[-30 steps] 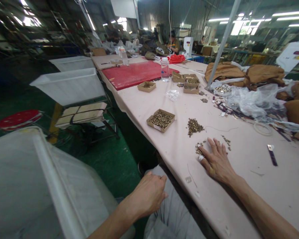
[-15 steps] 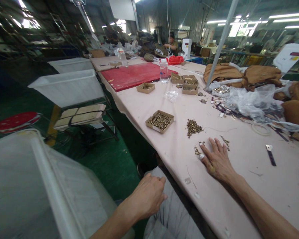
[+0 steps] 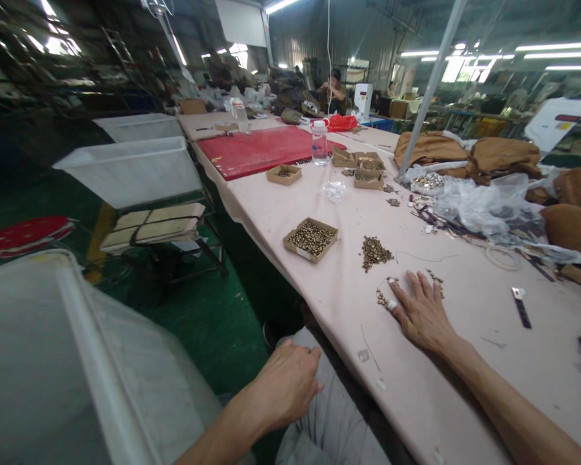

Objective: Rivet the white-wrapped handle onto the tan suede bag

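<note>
My right hand [image 3: 423,313] lies flat on the pale tablecloth [image 3: 416,413], fingers spread, with white wraps on the thumb and a fingertip. Small brass-coloured studs [image 3: 382,298] lie against its thumb side, and a few more studs [image 3: 436,279] sit by its outer fingers. Just beyond is a heap of the same metal pieces [image 3: 375,252]. A shallow cardboard box [image 3: 303,255] full of them stands to the left. Over my lap, off the table edge, my left hand [image 3: 290,378] is closed with curled fingers; whatever it may hold is hidden.
Smaller cardboard boxes [image 3: 368,181], a clear bottle [image 3: 319,145] and a red board [image 3: 266,148] are farther up the table. Plastic bags [image 3: 489,203] and brown fabric pieces [image 3: 503,152] lie at right, by a metal pole [image 3: 430,90]. A large white bin [image 3: 101,361] stands at left.
The view has shifted slightly. Both hands keep nearly the same place and shape, and the studs look unchanged. A person in the background has raised a hand towards the head.
</note>
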Tool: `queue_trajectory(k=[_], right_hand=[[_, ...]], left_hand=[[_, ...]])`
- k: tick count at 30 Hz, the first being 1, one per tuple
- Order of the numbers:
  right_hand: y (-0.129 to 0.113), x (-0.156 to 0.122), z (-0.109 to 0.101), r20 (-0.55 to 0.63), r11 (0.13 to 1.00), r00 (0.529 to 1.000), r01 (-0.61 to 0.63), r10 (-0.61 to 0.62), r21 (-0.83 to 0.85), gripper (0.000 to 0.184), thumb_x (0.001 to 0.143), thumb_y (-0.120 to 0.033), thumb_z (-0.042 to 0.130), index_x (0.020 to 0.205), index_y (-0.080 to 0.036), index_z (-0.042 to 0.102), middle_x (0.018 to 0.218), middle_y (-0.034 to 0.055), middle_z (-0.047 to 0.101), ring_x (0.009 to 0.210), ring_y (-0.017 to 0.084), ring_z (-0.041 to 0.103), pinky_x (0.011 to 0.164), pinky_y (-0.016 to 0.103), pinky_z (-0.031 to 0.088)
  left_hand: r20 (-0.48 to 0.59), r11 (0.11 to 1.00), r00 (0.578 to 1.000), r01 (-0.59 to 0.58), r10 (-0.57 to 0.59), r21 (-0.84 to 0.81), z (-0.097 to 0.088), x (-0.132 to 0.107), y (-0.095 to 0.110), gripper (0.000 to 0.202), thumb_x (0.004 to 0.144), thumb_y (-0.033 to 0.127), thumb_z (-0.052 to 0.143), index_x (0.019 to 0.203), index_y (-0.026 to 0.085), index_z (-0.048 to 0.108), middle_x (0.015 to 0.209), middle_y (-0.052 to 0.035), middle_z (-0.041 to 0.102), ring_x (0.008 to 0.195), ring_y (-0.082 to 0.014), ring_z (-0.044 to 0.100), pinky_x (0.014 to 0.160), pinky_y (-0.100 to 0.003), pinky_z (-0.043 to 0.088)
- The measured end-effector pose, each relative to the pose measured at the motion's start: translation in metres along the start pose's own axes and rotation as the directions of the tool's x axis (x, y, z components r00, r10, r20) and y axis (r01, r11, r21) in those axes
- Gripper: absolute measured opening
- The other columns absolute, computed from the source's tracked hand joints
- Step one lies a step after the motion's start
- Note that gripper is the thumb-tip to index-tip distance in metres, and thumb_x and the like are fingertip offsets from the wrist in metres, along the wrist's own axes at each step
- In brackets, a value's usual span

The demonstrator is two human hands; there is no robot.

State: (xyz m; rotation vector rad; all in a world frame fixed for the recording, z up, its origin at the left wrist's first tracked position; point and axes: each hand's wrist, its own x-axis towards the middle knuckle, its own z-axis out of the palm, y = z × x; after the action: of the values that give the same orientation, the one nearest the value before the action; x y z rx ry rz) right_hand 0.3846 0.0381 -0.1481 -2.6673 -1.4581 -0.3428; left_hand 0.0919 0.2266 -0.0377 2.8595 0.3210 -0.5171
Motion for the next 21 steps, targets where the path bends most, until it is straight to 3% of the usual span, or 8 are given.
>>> queue_trajectory(k=[8, 21], right_hand=[[0.006, 0.006, 0.008, 0.001, 1.0, 1.0, -0.014, 0.014, 0.016, 0.057, 0.104, -0.052, 0.043, 0.157, -0.03, 0.044, 0.169, 0.0155, 0.023, 0.154, 0.046, 0.015, 0.118, 0.073, 0.018], [0.02, 0.014, 0.012, -0.007, 1.0, 1.0, -0.024, 0.024, 0.004, 0.055, 0.105, -0.049, 0.04, 0.155, -0.028, 0.048, 0.166, 0.0178, 0.029, 0.153, 0.045, 0.018, 0.117, 0.073, 0.019]], left_hand=[[0.059, 1.0, 0.998, 0.015, -0.014, -0.006, -0.008, -0.003, 0.003, 0.029, 0.094, 0.034, 0.054, 0.106, 0.012, 0.068, 0.097, -0.0176, 0.074, 0.096, -0.0362, 0.072, 0.097, -0.052, 0.05], [0.026, 1.0, 1.0, -0.001, 0.001, -0.006, -0.004, -0.001, 0.002, 0.025, 0.093, 0.034, 0.056, 0.103, 0.014, 0.067, 0.093, -0.0155, 0.073, 0.093, -0.0349, 0.072, 0.095, -0.05, 0.05]])
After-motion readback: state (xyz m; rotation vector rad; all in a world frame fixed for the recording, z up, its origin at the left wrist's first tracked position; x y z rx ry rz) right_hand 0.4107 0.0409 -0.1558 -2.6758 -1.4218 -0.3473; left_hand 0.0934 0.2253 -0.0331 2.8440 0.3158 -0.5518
